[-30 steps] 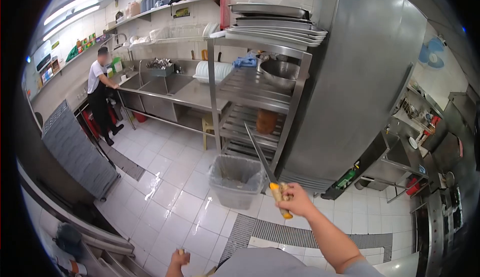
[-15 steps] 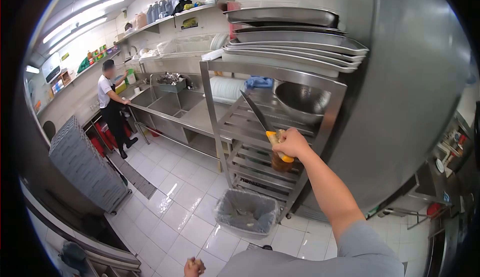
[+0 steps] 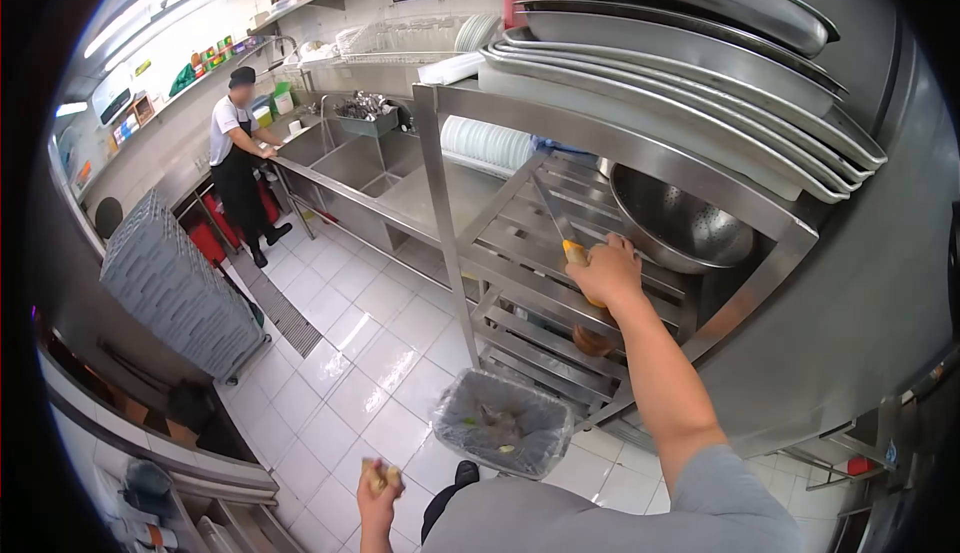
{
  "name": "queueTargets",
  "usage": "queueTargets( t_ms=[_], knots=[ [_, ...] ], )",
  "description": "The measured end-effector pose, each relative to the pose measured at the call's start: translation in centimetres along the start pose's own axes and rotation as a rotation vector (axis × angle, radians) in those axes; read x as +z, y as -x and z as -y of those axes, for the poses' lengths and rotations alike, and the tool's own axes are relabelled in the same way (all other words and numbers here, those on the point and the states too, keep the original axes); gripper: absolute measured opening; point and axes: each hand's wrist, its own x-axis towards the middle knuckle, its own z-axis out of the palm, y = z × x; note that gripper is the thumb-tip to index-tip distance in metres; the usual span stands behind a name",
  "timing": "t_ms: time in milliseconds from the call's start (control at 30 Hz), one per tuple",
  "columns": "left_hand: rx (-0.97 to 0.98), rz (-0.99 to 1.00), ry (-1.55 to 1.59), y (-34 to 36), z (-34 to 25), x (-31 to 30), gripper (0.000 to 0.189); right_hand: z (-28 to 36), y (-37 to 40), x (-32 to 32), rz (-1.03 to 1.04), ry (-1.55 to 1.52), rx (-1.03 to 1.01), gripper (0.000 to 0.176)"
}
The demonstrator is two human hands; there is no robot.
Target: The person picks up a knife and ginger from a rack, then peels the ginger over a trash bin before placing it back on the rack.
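My right hand [image 3: 612, 271] is closed round the yellow handle of a knife [image 3: 553, 206]. Its blade points up and away, over the slatted shelf of a metal rack [image 3: 520, 253]. A perforated metal bowl [image 3: 685, 218] sits on that shelf, just right of the hand. Low in the view, my left hand [image 3: 378, 488] holds small pale brown pieces, which I cannot identify, in curled fingers.
A lined bin [image 3: 500, 423] with scraps stands at the rack's foot. Metal trays [image 3: 680, 73] are stacked on top. A co-worker [image 3: 238, 163] stands by the sink [image 3: 370, 168]. Grey stacked crates [image 3: 180, 288] are at left.
The view has moved closer to the rack and bin. My right hand with the knife is now over the slatted shelf, near the bowl. My left hand has risen further into view.
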Motion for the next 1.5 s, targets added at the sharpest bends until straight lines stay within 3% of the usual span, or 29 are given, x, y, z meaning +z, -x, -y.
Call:
queueTargets(
  t_ms=[100,167,267,300,400,433,567,633,667,767,833,867,933,1000,1067,1100,1133,1200,1267,1367,1433,1500],
  knots=[
    [0.138,0.280,0.005,-6.4,-3.5,4.9,0.059,0.1,-0.3,0.6,-0.051,-0.076,-0.008,0.061],
    [0.261,0.442,-0.061,-10.5,-6.6,9.2,0.058,-0.4,-0.3,1.9,-0.184,-0.185,-0.127,0.054],
    [0.608,0.622,-0.253,-13.4,-16.9,16.8,0.060,0.0,1.6,0.6,-0.349,-0.249,-0.161,0.046],
    [0.742,0.672,-0.341,-14.5,-19.4,18.9,0.061,0.1,2.3,0.2,-0.422,-0.283,-0.179,0.038],
    [0.912,0.697,-0.314,-17.4,-24.9,25.3,0.063,0.9,5.8,-3.2,-0.491,-0.346,-0.122,0.036],
    [0.999,0.677,-0.333,-18.2,-26.5,27.2,0.062,0.8,7.2,-4.3,-0.540,-0.246,-0.146,0.032],
    [1.050,0.745,-0.500,-21.2,-30.9,32.6,0.058,0.9,14.1,-5.9,-0.488,-0.177,-0.026,0.029],
    [0.912,0.893,-0.782,-23.1,-30.8,34.8,0.055,0.9,17.7,-5.0,-0.503,-0.225,0.039,0.028],
    [0.916,0.910,-0.774,-23.5,-30.5,35.4,0.055,0.8,19.5,-4.3,-0.506,-0.214,0.053,0.028],
    [1.081,0.893,-0.849,-24.4,-30.2,37.3,0.053,0.9,24.4,-1.7,-0.471,-0.349,0.138,0.028],
    [1.002,0.902,-0.852,-24.5,-29.8,37.9,0.051,1.5,27.4,-0.2,-0.339,-0.684,0.297,0.023],
    [1.007,0.911,-0.850,-24.3,-30.0,37.6,0.051,1.4,28.7,1.1,-0.346,-0.681,0.305,0.023],
    [0.944,0.916,-0.670,-24.0,-30.5,36.6,0.046,0.3,31.0,5.1,-0.351,-1.126,0.323,0.016],
    [1.042,0.861,-0.535,-24.0,-30.1,35.9,0.043,-0.7,33.5,7.5,-0.281,-1.155,0.236,0.023],
    [1.122,0.795,-0.405,-23.5,-29.6,34.4,0.040,0.5,34.3,7.6,-0.157,-1.725,0.381,0.050],
    [1.242,0.733,-0.292,-23.2,-29.3,33.2,0.036,0.1,34.5,7.3,0.007,-1.719,0.299,0.070],
    [1.357,0.665,-0.177,-22.6,-29.2,31.9,0.032,0.1,34.6,7.6,0.013,-1.720,0.300,0.070],
    [0.750,0.830,-0.091,-19.9,-26.5,28.1,0.028,0.2,34.7,8.7,0.087,-1.615,0.326,0.071],
    [0.467,0.891,-0.138,-17.6,-23.2,24.8,0.031,-0.8,34.6,10.9,0.113,-1.617,0.303,0.069],
    [0.301,0.890,-0.046,-15.2,-15.7,21.2,0.036,-0.6,32.8,11.3,0.088,-1.542,0.272,0.055],
    [-0.174,1.088,0.342,-14.2,-12.4,19.2,0.033,-1.0,31.7,12.5,0.143,-1.584,0.294,0.053],
    [-0.163,1.088,0.305,-13.1,-12.4,17.8,0.030,-0.5,30.5,12.6,0.129,-1.573,0.299,0.042]
  ],
)
